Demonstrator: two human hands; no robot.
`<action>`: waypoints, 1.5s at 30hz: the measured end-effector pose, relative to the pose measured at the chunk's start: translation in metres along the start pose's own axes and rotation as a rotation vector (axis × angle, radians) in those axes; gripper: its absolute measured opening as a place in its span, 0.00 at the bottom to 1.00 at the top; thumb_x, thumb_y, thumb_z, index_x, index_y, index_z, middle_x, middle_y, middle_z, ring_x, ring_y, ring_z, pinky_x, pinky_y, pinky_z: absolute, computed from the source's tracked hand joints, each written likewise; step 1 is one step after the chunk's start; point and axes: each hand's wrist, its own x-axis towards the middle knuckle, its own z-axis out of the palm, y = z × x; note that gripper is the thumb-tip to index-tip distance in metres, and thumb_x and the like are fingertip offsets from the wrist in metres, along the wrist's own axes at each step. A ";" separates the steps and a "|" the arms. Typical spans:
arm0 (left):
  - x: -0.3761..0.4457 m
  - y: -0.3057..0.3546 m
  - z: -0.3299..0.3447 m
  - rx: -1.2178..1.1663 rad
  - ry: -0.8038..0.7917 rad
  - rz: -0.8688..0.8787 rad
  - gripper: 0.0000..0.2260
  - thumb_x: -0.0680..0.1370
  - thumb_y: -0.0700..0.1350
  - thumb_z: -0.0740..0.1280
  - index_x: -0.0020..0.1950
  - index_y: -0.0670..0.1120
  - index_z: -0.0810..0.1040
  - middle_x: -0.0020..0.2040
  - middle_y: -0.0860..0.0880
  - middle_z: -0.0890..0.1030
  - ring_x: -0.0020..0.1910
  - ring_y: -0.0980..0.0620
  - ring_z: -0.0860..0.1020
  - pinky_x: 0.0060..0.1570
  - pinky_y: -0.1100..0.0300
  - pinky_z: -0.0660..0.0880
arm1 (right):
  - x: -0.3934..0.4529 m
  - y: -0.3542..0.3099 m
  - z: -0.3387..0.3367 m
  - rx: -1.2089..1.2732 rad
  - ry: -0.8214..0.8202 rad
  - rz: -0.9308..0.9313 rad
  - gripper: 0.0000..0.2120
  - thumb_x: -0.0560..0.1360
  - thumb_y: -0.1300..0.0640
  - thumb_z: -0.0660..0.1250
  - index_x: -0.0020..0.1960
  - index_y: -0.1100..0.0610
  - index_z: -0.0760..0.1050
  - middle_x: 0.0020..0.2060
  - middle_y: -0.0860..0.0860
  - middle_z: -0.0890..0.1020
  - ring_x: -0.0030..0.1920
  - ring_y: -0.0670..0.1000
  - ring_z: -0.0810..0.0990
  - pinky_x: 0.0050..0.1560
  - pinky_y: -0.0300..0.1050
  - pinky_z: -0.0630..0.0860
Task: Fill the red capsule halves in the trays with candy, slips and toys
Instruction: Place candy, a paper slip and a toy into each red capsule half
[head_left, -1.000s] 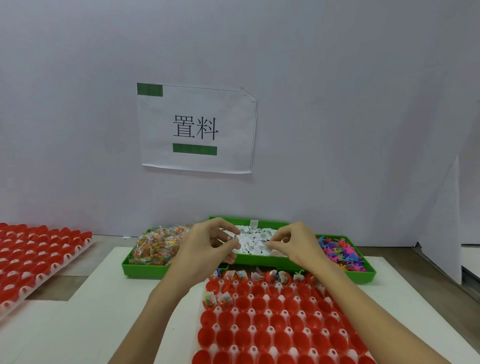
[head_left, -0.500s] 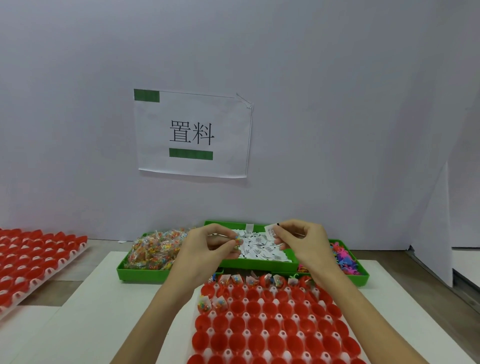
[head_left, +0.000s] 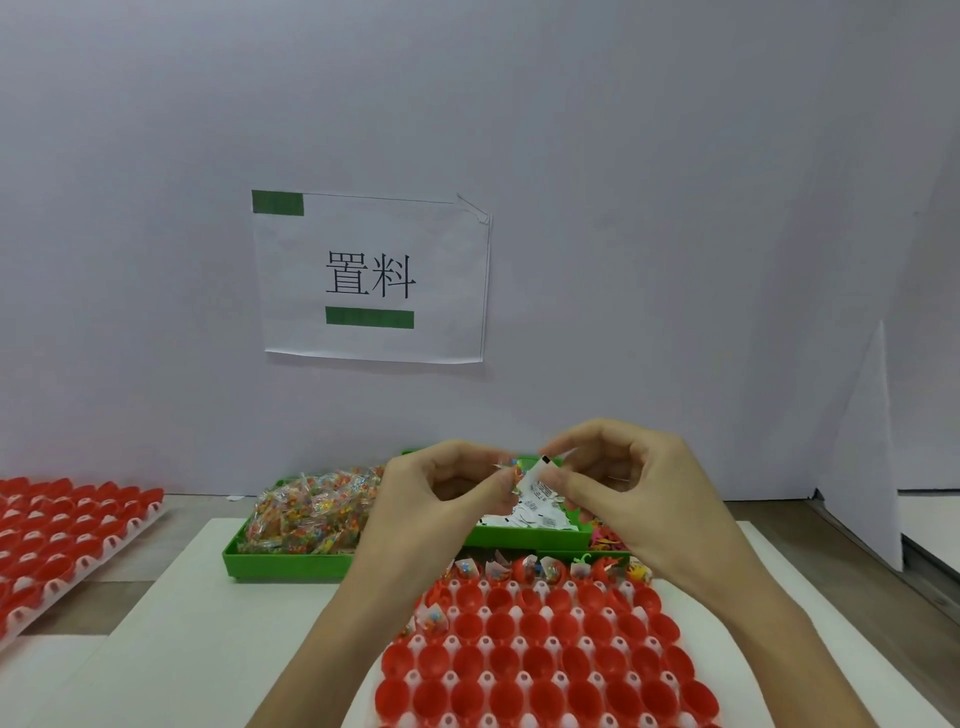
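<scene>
A white tray of red capsule halves (head_left: 540, 670) lies in front of me; its far row and a few cups at the left hold candy and slips. Both hands are raised above the green bins. My left hand (head_left: 426, 499) pinches a small candy packet (head_left: 511, 470) at its fingertips. My right hand (head_left: 623, 483) pinches a white printed slip (head_left: 537, 483) right beside the packet. Behind them, green bins hold wrapped candy (head_left: 306, 512), paper slips (head_left: 535, 517) and coloured toys (head_left: 605, 540), the latter mostly hidden by my right hand.
A second tray of red capsule halves (head_left: 62, 540) sits at the left edge of the table. A white mat (head_left: 218, 623) lies under the work tray. A paper sign (head_left: 371, 278) hangs on the white back wall, and a white panel (head_left: 862, 447) stands at the right.
Both hands rose from the slip bin and came together. The right hand lifted a slip out and brought it against the candy packet in the left hand.
</scene>
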 end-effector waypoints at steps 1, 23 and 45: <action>-0.001 0.003 0.001 -0.004 -0.010 0.007 0.03 0.77 0.44 0.76 0.49 0.50 0.88 0.42 0.50 0.88 0.43 0.53 0.87 0.44 0.69 0.79 | -0.001 -0.001 -0.001 -0.037 -0.007 -0.015 0.07 0.71 0.52 0.78 0.48 0.44 0.84 0.37 0.46 0.86 0.38 0.47 0.85 0.39 0.37 0.81; -0.008 0.017 0.001 0.000 -0.088 0.000 0.06 0.74 0.44 0.77 0.47 0.55 0.89 0.43 0.51 0.88 0.43 0.53 0.87 0.46 0.68 0.81 | 0.001 0.000 -0.022 0.019 -0.065 0.001 0.09 0.72 0.45 0.73 0.50 0.47 0.84 0.39 0.48 0.87 0.37 0.48 0.85 0.40 0.35 0.80; 0.001 -0.001 -0.002 0.100 0.032 0.014 0.13 0.76 0.39 0.75 0.56 0.55 0.84 0.39 0.50 0.87 0.40 0.53 0.86 0.41 0.71 0.78 | 0.005 0.200 -0.044 -0.662 0.206 0.341 0.06 0.76 0.58 0.75 0.53 0.53 0.86 0.48 0.48 0.86 0.43 0.41 0.78 0.48 0.37 0.75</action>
